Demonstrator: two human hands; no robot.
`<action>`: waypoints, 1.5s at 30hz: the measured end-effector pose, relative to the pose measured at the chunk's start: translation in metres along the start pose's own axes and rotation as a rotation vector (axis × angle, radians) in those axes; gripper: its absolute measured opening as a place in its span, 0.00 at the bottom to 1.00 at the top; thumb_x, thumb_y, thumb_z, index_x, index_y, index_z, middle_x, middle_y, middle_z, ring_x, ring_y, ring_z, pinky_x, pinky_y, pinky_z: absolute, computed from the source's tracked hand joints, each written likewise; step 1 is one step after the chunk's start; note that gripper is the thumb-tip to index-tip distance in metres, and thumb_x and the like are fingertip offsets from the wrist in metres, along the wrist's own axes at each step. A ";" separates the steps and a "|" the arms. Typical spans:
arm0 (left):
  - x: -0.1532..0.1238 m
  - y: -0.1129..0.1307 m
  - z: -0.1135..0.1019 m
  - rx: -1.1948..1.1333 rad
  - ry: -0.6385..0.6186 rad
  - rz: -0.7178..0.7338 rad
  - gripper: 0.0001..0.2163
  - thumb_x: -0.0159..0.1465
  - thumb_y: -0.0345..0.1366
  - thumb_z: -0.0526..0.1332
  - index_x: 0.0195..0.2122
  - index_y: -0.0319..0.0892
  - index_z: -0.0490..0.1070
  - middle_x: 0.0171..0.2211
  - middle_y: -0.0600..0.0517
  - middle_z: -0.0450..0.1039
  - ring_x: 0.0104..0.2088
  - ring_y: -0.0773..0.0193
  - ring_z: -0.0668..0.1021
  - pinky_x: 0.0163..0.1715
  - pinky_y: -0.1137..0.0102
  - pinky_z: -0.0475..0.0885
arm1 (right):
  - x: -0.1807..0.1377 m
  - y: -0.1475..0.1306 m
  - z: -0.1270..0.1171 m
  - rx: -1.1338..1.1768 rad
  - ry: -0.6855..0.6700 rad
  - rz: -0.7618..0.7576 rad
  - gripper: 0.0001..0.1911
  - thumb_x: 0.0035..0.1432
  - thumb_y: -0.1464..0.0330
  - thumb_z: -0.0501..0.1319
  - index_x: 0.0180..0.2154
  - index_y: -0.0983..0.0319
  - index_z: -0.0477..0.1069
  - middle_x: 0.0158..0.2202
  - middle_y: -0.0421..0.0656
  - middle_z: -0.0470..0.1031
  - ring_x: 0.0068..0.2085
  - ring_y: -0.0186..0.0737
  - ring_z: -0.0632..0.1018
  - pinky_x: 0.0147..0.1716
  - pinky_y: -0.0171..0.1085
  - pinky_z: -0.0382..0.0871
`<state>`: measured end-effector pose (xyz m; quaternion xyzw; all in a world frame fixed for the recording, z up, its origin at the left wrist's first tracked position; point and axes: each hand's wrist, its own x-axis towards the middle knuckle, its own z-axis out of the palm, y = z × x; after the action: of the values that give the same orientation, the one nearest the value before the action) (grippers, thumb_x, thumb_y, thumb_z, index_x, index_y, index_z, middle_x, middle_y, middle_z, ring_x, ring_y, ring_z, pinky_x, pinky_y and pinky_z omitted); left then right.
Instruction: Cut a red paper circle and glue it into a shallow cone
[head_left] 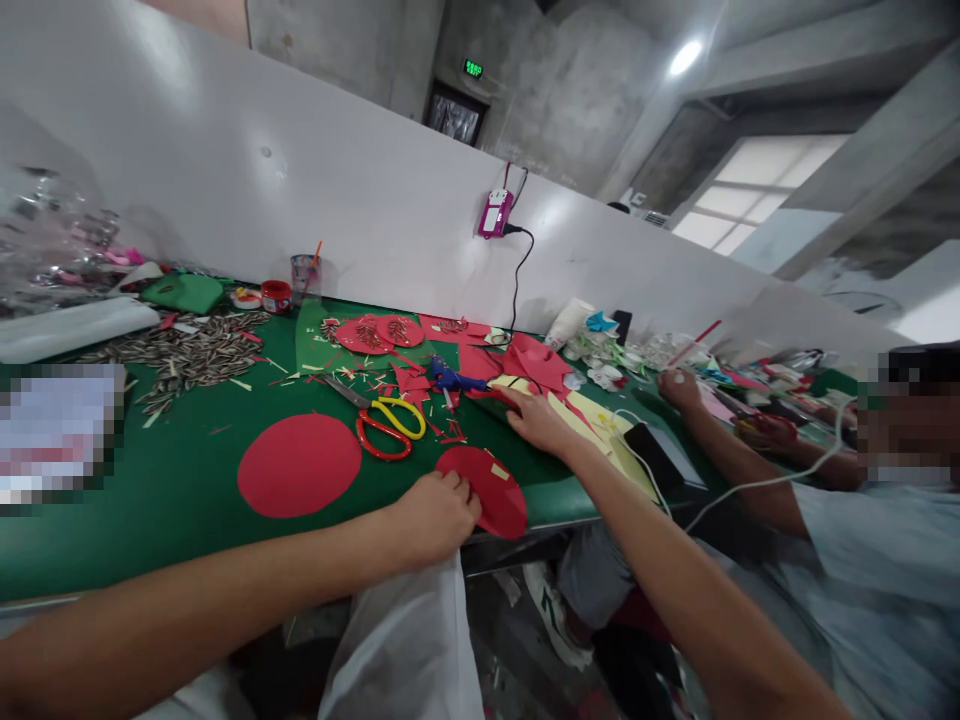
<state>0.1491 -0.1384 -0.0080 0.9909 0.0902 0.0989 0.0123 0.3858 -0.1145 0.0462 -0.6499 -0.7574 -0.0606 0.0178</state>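
My left hand [435, 515] is at the table's near edge, fingers closed on a red paper disc [487, 490] that overhangs the green table [187, 520]. My right hand [534, 418] reaches further in, fingers stretched flat and resting on red paper pieces [536, 365] and a yellow sheet [600, 420]. Scissors with yellow and red handles [386, 422] lie just left of my right hand. A large red paper circle [298, 465] lies flat to the left of my left hand.
A blue glue gun [450, 378], red cut-outs [379, 333] and a pile of thin strips [180, 350] lie further back. A phone [652, 450] with a white cable rests at right. Another person sits at right, one hand [679, 388] on the table. A white partition wall [337, 200] stands behind.
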 end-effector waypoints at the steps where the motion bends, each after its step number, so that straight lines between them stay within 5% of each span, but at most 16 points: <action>1: 0.009 0.001 0.000 -0.010 -0.008 -0.005 0.11 0.60 0.30 0.54 0.43 0.32 0.69 0.42 0.37 0.73 0.42 0.54 0.74 0.37 0.63 0.69 | 0.001 0.004 -0.004 0.004 0.019 0.021 0.28 0.54 0.77 0.50 0.57 0.65 0.59 0.52 0.49 0.70 0.49 0.43 0.73 0.48 0.41 0.66; 12: 0.118 -0.015 0.007 -0.022 0.009 -0.133 0.09 0.60 0.27 0.54 0.35 0.34 0.75 0.34 0.40 0.76 0.36 0.55 0.76 0.34 0.64 0.68 | 0.000 0.016 -0.014 -0.016 0.087 0.058 0.29 0.54 0.77 0.52 0.58 0.63 0.59 0.48 0.49 0.73 0.43 0.44 0.77 0.43 0.39 0.69; 17: 0.136 -0.021 0.008 -0.014 0.015 -0.203 0.12 0.61 0.35 0.57 0.40 0.31 0.74 0.39 0.37 0.75 0.44 0.49 0.74 0.40 0.60 0.67 | -0.003 0.017 -0.013 0.007 0.104 0.042 0.28 0.55 0.77 0.51 0.58 0.62 0.58 0.51 0.48 0.72 0.46 0.43 0.75 0.45 0.40 0.68; 22: 0.074 -0.016 0.012 -0.016 0.047 -0.129 0.26 0.59 0.50 0.57 0.49 0.32 0.68 0.49 0.37 0.69 0.51 0.50 0.69 0.49 0.58 0.63 | -0.019 -0.005 0.001 0.067 0.050 -0.044 0.24 0.55 0.76 0.52 0.55 0.62 0.63 0.51 0.47 0.71 0.49 0.41 0.73 0.48 0.39 0.67; 26: -0.005 -0.028 0.001 0.030 0.134 -0.048 0.22 0.60 0.50 0.55 0.45 0.36 0.71 0.50 0.40 0.70 0.52 0.53 0.69 0.51 0.60 0.62 | -0.042 -0.042 0.012 0.109 0.041 -0.120 0.21 0.55 0.64 0.60 0.50 0.62 0.68 0.51 0.50 0.70 0.53 0.48 0.70 0.51 0.47 0.65; 31: -0.078 -0.057 -0.021 0.086 0.188 -0.097 0.14 0.63 0.43 0.54 0.41 0.39 0.72 0.48 0.45 0.71 0.49 0.56 0.72 0.50 0.62 0.64 | -0.032 -0.103 0.013 0.152 0.138 -0.139 0.20 0.61 0.64 0.52 0.53 0.63 0.64 0.55 0.50 0.66 0.56 0.45 0.66 0.54 0.46 0.60; 35: -0.106 -0.070 -0.024 0.113 0.273 -0.106 0.11 0.65 0.37 0.52 0.40 0.40 0.72 0.47 0.47 0.72 0.48 0.59 0.72 0.49 0.62 0.65 | 0.008 -0.145 0.015 0.059 0.034 -0.141 0.20 0.61 0.64 0.52 0.53 0.66 0.64 0.54 0.52 0.66 0.55 0.48 0.65 0.54 0.46 0.59; 39: -0.121 -0.078 -0.021 0.164 0.377 -0.084 0.12 0.66 0.35 0.50 0.40 0.39 0.72 0.45 0.46 0.73 0.46 0.58 0.73 0.47 0.61 0.67 | 0.037 -0.161 0.020 0.034 0.003 -0.107 0.18 0.58 0.68 0.54 0.49 0.68 0.67 0.43 0.53 0.73 0.46 0.50 0.72 0.46 0.47 0.63; 45: -0.123 -0.105 -0.021 0.161 0.403 -0.083 0.13 0.66 0.33 0.49 0.39 0.40 0.73 0.43 0.46 0.74 0.45 0.59 0.74 0.46 0.61 0.67 | 0.022 -0.152 0.016 0.029 -0.056 -0.043 0.15 0.54 0.73 0.54 0.44 0.68 0.70 0.38 0.52 0.73 0.41 0.48 0.74 0.41 0.41 0.66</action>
<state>0.0077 -0.0577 -0.0162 0.9443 0.1390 0.2871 -0.0811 0.2334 -0.1136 0.0221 -0.6346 -0.7721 -0.0319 0.0045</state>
